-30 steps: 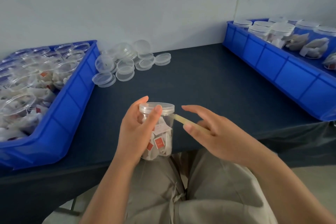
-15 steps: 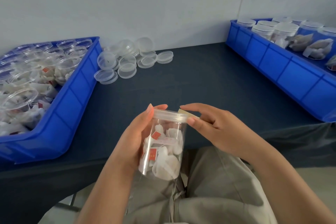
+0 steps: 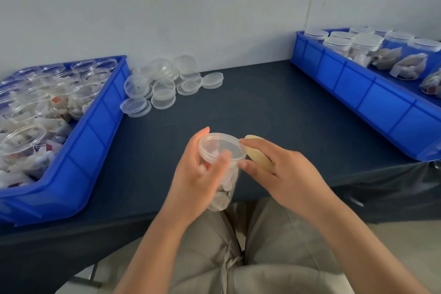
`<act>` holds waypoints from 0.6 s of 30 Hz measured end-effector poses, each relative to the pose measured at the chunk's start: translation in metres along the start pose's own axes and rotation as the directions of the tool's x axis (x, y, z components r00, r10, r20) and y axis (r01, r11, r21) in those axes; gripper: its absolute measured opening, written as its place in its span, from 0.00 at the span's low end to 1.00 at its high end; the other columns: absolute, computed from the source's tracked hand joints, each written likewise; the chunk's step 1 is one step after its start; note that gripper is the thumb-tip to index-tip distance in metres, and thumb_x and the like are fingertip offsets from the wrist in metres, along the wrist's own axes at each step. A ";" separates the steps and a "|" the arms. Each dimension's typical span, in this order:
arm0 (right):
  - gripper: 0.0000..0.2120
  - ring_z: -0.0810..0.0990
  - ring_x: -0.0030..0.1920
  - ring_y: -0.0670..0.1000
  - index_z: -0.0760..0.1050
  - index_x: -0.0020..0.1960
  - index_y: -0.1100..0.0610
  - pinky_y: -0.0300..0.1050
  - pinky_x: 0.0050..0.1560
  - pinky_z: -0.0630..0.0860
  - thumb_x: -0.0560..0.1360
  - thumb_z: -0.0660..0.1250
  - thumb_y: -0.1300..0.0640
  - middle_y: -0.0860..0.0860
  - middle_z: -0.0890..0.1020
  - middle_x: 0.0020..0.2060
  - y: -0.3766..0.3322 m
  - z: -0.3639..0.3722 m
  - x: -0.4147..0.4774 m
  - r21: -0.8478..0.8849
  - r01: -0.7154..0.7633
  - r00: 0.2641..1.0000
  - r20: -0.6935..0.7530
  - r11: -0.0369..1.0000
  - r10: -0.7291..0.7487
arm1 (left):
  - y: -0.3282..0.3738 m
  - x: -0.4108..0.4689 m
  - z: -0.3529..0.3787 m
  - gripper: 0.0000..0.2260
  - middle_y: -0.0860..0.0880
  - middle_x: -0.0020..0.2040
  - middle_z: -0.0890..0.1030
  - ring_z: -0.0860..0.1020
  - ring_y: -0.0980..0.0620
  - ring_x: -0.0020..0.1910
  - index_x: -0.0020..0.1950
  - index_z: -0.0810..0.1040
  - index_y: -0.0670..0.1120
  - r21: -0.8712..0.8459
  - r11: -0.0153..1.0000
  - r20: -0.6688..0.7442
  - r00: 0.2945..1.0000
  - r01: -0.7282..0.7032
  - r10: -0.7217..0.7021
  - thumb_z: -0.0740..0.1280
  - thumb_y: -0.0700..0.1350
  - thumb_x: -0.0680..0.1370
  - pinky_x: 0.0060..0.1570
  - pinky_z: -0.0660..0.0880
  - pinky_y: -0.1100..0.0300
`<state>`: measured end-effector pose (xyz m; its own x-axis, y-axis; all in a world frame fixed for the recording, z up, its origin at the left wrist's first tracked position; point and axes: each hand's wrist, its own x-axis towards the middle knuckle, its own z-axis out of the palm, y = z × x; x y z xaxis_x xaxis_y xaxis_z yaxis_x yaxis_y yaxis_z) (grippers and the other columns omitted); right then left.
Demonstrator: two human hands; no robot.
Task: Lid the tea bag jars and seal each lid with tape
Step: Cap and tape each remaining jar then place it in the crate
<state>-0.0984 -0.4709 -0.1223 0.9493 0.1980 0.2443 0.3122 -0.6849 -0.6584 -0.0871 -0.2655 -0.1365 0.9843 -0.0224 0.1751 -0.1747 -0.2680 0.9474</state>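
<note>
Left hand (image 3: 195, 174) grips tea bag jar (image 3: 224, 188) over the table's near edge, thumb and fingers curled round its lid (image 3: 222, 148); right hand (image 3: 286, 172) pinches a tan tape strip (image 3: 257, 155) just beside the lid's right rim, fingertips touching it. Behind lies a loose lids pile (image 3: 164, 88), with the left blue bin (image 3: 90, 145) of open jars (image 3: 23, 141) and the right blue bin (image 3: 372, 100) of lidded jars (image 3: 365, 43) well apart. Dark navy table (image 3: 262, 107), pale wall (image 3: 191, 7).
</note>
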 end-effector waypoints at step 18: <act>0.21 0.78 0.37 0.47 0.67 0.69 0.27 0.36 0.37 0.72 0.78 0.59 0.26 0.46 0.81 0.42 0.023 -0.026 0.008 -0.014 0.000 0.974 0.226 1.000 0.003 | -0.015 -0.011 -0.023 0.38 0.43 0.59 0.85 0.86 0.47 0.54 0.71 0.81 0.56 -0.536 0.791 0.138 0.955 0.294 -0.262 0.81 0.71 0.65 0.51 0.82 0.51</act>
<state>-0.0851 -0.5029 -0.1170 0.9339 0.3495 0.0747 0.3119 -0.6948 -0.6480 -0.0954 -0.2393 -0.1468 0.9895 -0.0837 -0.1179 0.1378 0.2974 0.9448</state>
